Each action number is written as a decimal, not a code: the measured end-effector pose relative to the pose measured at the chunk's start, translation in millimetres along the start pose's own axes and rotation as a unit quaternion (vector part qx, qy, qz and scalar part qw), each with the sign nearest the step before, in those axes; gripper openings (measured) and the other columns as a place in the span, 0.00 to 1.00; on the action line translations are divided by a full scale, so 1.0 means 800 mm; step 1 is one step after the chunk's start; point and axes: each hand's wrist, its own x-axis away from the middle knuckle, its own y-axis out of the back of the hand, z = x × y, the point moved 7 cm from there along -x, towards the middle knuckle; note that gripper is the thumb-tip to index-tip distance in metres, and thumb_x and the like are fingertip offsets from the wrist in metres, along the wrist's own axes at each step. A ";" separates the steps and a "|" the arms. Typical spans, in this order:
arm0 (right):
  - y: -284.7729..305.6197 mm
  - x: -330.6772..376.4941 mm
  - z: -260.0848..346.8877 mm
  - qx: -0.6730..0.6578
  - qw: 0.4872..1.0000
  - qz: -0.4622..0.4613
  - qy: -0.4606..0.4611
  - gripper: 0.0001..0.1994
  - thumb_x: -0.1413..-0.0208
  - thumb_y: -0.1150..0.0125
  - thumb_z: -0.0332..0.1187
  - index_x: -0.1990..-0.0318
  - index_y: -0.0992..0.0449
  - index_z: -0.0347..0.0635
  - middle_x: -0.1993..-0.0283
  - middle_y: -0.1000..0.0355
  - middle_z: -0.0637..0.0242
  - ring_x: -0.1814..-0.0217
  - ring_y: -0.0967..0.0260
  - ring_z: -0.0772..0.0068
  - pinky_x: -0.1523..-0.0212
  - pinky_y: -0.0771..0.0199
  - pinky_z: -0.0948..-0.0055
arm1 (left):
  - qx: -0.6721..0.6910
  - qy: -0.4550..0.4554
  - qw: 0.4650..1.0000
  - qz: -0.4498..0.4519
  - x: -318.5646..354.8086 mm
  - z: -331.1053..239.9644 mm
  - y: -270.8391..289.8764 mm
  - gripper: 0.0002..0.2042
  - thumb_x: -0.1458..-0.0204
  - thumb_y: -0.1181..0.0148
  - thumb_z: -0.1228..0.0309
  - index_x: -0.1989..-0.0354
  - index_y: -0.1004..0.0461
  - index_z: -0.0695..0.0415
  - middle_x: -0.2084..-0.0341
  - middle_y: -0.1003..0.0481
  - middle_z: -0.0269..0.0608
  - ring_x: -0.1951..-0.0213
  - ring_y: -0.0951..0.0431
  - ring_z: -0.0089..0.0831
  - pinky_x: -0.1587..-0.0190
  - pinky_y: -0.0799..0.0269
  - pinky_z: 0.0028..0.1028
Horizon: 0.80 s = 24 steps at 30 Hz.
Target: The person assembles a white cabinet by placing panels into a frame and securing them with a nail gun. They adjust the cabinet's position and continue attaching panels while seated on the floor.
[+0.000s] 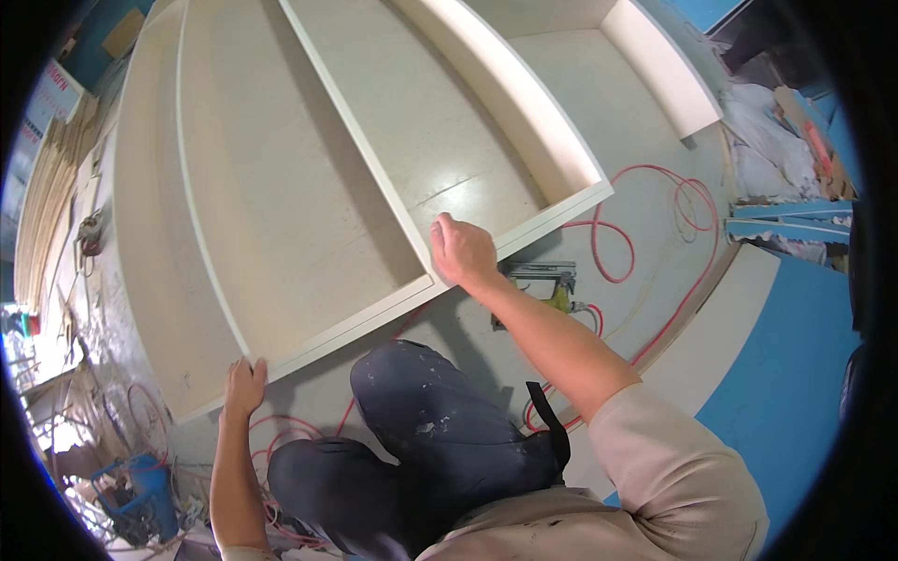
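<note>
White frame (pixel 355 321) lies on floor (pixel 655 224), ahead of the knees (pixel 412 383); long axis runs away & up-left, far end cut off at top, near edge slants up to R. Dividers (pixel 359 133) follow same axis. Blue board (pixel 786 383) at lower R. Nail gun (pixel 561 297) nr frame's near edge. R hand (pixel 463 251): fingers curled tight on near edge, mid divider's end. L hand (pixel 245 385): fingers closed on same edge, L divider's end.
</note>
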 end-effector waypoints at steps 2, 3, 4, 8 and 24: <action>0.008 -0.005 -0.006 -0.009 1.000 -0.010 0.002 0.11 0.38 0.50 0.38 0.66 0.27 0.40 0.77 0.26 0.53 0.73 0.25 0.49 0.69 0.26 0.53 | 0.079 0.059 0.992 0.085 -0.003 -0.020 0.009 0.26 0.48 0.39 0.50 0.60 0.25 0.68 0.66 0.22 0.59 0.61 0.23 0.53 0.56 0.29 0.42; 0.007 -0.003 -0.007 -0.006 1.000 -0.010 0.003 0.11 0.39 0.50 0.38 0.66 0.27 0.40 0.77 0.26 0.53 0.73 0.25 0.49 0.70 0.26 0.53 | 0.077 0.047 0.992 0.089 -0.005 -0.014 0.011 0.27 0.49 0.37 0.50 0.59 0.25 0.68 0.65 0.22 0.59 0.60 0.22 0.52 0.55 0.29 0.41; 0.006 0.000 -0.002 -0.004 1.000 -0.008 0.007 0.11 0.39 0.49 0.38 0.66 0.27 0.40 0.77 0.26 0.53 0.73 0.26 0.49 0.70 0.26 0.53 | 0.077 0.038 0.992 0.092 -0.006 -0.008 0.003 0.28 0.50 0.36 0.50 0.59 0.25 0.69 0.64 0.22 0.59 0.59 0.22 0.51 0.54 0.29 0.41; 0.000 -0.007 0.001 -0.010 1.000 -0.007 0.008 0.10 0.39 0.49 0.37 0.65 0.27 0.41 0.76 0.25 0.53 0.72 0.25 0.48 0.69 0.27 0.52 | 0.083 0.028 0.993 0.082 -0.011 0.005 0.001 0.31 0.54 0.33 0.49 0.55 0.25 0.68 0.62 0.21 0.59 0.57 0.22 0.51 0.52 0.29 0.41; -0.009 -0.005 -0.010 0.026 0.999 -0.026 -0.031 0.08 0.40 0.45 0.36 0.61 0.24 0.43 0.72 0.24 0.54 0.70 0.25 0.50 0.67 0.27 0.58 | 0.079 -0.161 0.981 -0.076 0.009 -0.001 -0.004 0.26 0.67 0.22 0.59 0.68 0.33 0.60 0.75 0.29 0.45 0.67 0.26 0.48 0.67 0.30 0.40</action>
